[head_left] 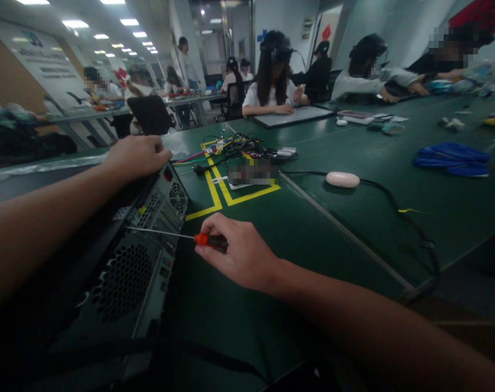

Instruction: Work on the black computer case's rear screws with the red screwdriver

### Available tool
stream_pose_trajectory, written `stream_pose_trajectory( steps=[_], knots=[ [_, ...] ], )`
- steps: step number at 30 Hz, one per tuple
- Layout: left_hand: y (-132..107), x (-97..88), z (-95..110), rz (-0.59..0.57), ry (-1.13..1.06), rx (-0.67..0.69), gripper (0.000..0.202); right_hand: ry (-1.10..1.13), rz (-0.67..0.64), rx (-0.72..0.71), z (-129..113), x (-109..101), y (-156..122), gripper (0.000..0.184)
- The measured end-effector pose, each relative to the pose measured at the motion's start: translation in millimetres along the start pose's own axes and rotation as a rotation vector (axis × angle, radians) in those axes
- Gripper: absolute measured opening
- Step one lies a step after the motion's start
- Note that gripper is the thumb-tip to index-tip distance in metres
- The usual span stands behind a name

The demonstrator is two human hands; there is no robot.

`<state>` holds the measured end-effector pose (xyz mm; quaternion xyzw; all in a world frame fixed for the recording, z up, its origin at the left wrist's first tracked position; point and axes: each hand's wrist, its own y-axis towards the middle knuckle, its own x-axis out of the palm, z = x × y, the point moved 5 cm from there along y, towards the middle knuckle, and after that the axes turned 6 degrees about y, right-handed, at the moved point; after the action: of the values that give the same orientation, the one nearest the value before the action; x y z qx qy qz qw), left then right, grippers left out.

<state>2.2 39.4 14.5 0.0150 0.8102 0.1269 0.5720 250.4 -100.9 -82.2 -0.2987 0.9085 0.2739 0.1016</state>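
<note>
A black desktop computer case (120, 272) lies on its side on the green table (304, 239), its rear panel with fan grilles turned toward me. My left hand (136, 156) rests on the case's top far corner, fingers curled down over the edge. My right hand (239, 253) is closed around the red and black handle of a screwdriver (177, 235). The thin metal shaft runs left, and its tip meets the rear panel near the upper edge.
A tangle of cables (239, 147) lies inside yellow tape lines (214, 190) behind the case. A white oval device (342, 179) with a black cord and blue cloth (453, 158) sit to the right. Several people sit at the far side and at other tables.
</note>
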Motion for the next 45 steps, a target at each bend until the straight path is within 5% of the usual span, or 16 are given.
stream_pose_trajectory(
  steps=[40,45],
  knots=[
    [1.6,1.0,0.3,0.007,-0.01,0.034,0.061,-0.088,0.034,-0.021,-4.1,-4.1,-0.6,0.027],
    [0.9,1.2,-0.2,0.003,-0.018,0.016,0.063,-0.093,0.016,-0.028,-2.4,-2.9,0.0,0.016]
  ],
)
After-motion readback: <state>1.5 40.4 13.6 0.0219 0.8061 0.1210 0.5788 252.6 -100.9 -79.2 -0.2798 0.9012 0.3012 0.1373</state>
